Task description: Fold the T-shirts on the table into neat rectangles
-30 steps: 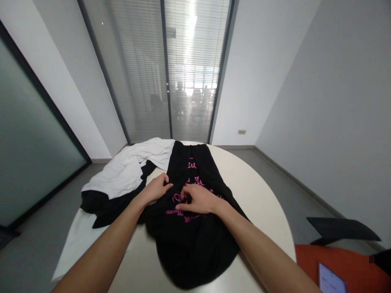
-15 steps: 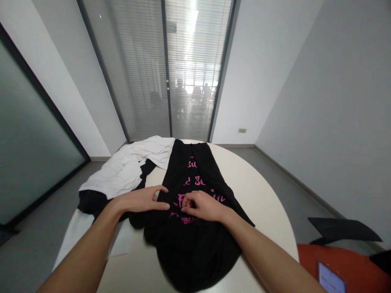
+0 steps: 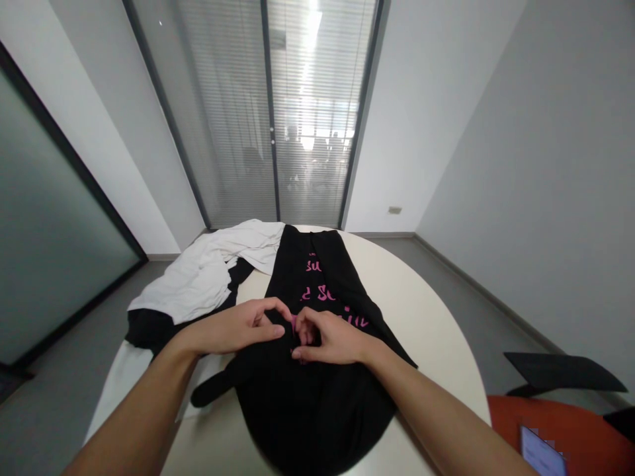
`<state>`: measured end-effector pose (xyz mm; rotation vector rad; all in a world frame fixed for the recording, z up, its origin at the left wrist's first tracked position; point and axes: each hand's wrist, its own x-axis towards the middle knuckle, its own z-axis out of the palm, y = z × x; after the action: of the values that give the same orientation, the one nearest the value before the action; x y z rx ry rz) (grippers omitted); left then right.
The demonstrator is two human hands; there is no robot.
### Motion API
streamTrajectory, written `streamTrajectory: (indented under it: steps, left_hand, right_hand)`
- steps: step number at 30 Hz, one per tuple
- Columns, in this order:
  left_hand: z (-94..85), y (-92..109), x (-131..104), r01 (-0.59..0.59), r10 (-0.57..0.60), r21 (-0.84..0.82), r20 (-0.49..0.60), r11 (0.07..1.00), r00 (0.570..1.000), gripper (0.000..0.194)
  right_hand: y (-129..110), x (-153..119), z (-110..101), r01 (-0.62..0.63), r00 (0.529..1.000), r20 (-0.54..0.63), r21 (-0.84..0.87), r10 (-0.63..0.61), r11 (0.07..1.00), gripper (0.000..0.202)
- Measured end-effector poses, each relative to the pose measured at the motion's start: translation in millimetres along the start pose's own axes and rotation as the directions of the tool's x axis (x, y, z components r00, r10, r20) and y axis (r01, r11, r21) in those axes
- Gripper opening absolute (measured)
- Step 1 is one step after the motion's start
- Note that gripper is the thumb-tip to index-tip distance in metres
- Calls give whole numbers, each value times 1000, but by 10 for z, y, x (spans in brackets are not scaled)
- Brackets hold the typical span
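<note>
A black T-shirt (image 3: 317,403) with pink lettering lies lengthwise on the table, its right side folded inward over part of the print. My left hand (image 3: 248,324) has thumb and index finger closed on the shirt's left side, which covers part of the lettering. Close beside it, my right hand (image 3: 332,337) rests over the middle of the shirt. Its fingers are curled, with the thumb apart from them. Whether its fingertips touch the cloth is hard to tell. A black sleeve-like end sticks out at lower left.
White clothing (image 3: 198,277) lies heaped on black cloth (image 3: 149,327) at the left of the round cream table (image 3: 421,297). An orange chair (image 3: 506,423) with a phone (image 3: 540,453) on it stands at lower right. Beyond the table are glass panels with blinds (image 3: 223,145).
My left hand has moved right with the shirt's left side, hiding more lettering. A sleeve-like end has swung down and left. My right thumb has spread from its fingers.
</note>
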<state>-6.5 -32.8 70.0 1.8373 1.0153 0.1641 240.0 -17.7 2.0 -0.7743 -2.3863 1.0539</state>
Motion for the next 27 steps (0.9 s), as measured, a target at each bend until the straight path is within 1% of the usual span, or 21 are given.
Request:
streamTrajectory:
  steps: [1, 2, 3, 4, 5, 6, 7, 8, 9, 10, 11, 12, 13, 14, 15, 16, 19, 21, 22, 24, 27]
  left_hand:
    - [25, 7, 12, -4, 7, -38, 62, 999, 998, 47]
    - [49, 11, 23, 2, 10, -75, 149, 997, 989, 45]
    - [72, 10, 34, 15, 13, -110, 254, 994, 967, 44]
    - [93, 5, 45, 36, 19, -145, 361, 989, 932, 45]
    - [111, -5, 59, 63, 24, -175, 454, 982, 891, 47]
    - [125, -22, 78, 92, 25, -200, 514, 976, 857, 50]
    - [136, -48, 105, 112, 22, -219, 531, 969, 847, 52]
    - [143, -84, 139, 117, 16, -234, 499, 965, 866, 52]
    - [146, -133, 184, 106, 3, -244, 410, 964, 912, 50]
    - [145, -194, 238, 83, -20, -236, 257, 968, 966, 46]
    - [140, -267, 300, 56, -47, -202, 49, 978, 998, 42]
    - [133, -350, 368, 48, -75, -145, -191, 988, 979, 39]
    - [125, -440, 437, 81, -101, -64, -428, 995, 898, 37]
    - [116, -534, 505, 135, -109, -1, -593, 991, 798, 35]
    - [109, -626, 568, 184, -119, 23, -687, 983, 717, 34]
    - [105, -711, 625, 200, -128, 15, -717, 980, 685, 35]
    - [106, -900, 750, 181, -172, -63, -705, 982, 688, 46]
    - [116, -961, 795, 195, -187, -73, -718, 978, 670, 50]
    - [121, -976, 808, 208, -186, -61, -730, 976, 658, 49]
    - [129, -982, 818, 229, -172, -27, -746, 973, 644, 45]
    - [129, -964, 807, 261, -182, -12, -748, 965, 638, 47]
  right_hand:
    - [-14, -5, -5, 11, 1000, 0, 14, -11, 1000, 56]
    - [-26, -8, -9, 28, 999, 14, 11, -29, 1000, 65]
    - [-35, -9, -12, 50, 998, 44, -7, -50, 999, 68]
    - [-42, -8, -12, 71, 994, 86, -30, -68, 997, 64]
    - [-47, -6, -12, 86, 988, 130, -55, -78, 995, 55]
    - [-50, -2, -10, 92, 983, 165, -82, -78, 992, 44]
    - [-52, 2, -6, 92, 980, 185, -109, -71, 990, 33]
    - [-54, 5, -3, 90, 980, 186, -134, -64, 987, 25]
    - [-54, 8, 1, 94, 982, 175, -153, -67, 984, 22]
    - [-54, 9, 5, 108, 984, 156, -160, -82, 981, 23]
    - [-52, 9, 8, 130, 985, 134, -155, -109, 979, 25]
    - [-50, 7, 11, 157, 983, 113, -141, -142, 978, 29]
    - [-48, 3, 13, 186, 980, 95, -128, -175, 974, 31]
    - [-47, -1, 14, 213, 976, 82, -127, -204, 969, 33]
    - [-49, -7, 14, 239, 970, 78, -147, -229, 960, 34]
    - [-57, -14, 12, 267, 963, 79, -187, -256, 945, 34]
    - [-116, -38, -6, 364, 930, 97, -363, -353, 858, 34]
    - [-175, -54, -30, 385, 917, 90, -459, -389, 801, 31]
    - [-201, -62, -44, 374, 920, 87, -486, -382, 790, 28]
    - [-227, -76, -77, 326, 943, 108, -486, -315, 811, 20]
    - [-181, -96, -131, 190, 973, 196, -380, -121, 905, 21]
